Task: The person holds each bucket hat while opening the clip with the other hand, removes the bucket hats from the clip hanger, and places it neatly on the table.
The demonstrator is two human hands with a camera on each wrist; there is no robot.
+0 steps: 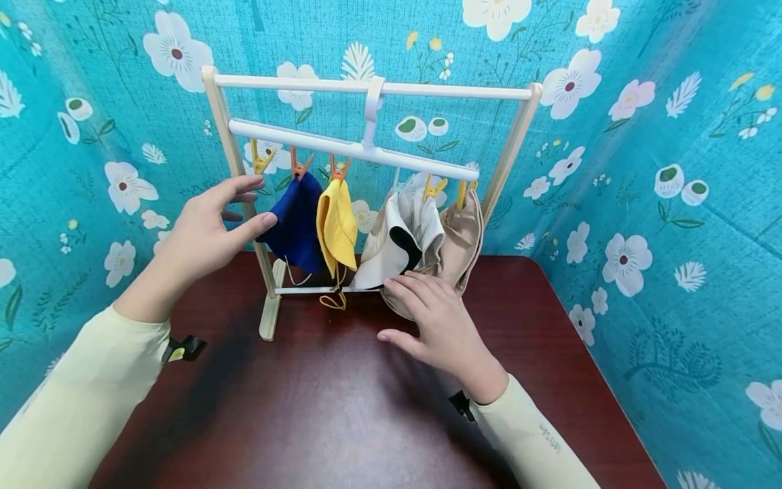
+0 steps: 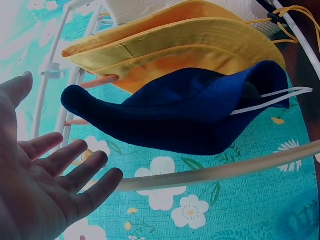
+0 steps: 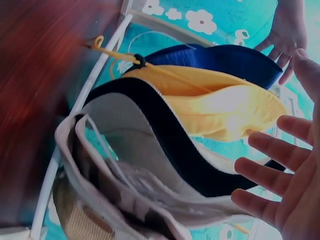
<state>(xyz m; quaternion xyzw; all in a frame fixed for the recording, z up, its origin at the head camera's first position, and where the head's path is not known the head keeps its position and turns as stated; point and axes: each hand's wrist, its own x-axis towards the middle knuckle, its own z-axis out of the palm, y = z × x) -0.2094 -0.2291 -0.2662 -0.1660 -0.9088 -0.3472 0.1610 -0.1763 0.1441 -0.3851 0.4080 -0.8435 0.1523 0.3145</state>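
Several hats hang by clips from a white hanger (image 1: 305,140). At the left is a navy hat (image 1: 297,227) with a white cord, beside a yellow hat (image 1: 337,227) with a cord and toggle. Further right hang a whitish hat with a black band (image 1: 380,261), a pale grey hat (image 1: 431,227) and a beige hat (image 1: 459,241). My left hand (image 1: 204,221) is beside the navy hat, fingers spread, holding nothing. My right hand (image 1: 440,319) is in front of the pale hats with fingers extended; whether its fingertips touch them I cannot tell.
The hanger hooks over the top bar (image 1: 275,83) of a small wooden rack, whose left foot (image 1: 271,319) stands on a dark red table (image 1: 342,407). An orange clip (image 1: 301,165) and a yellow clip (image 1: 436,187) grip hats. A blue floral cloth (image 1: 611,204) surrounds the table.
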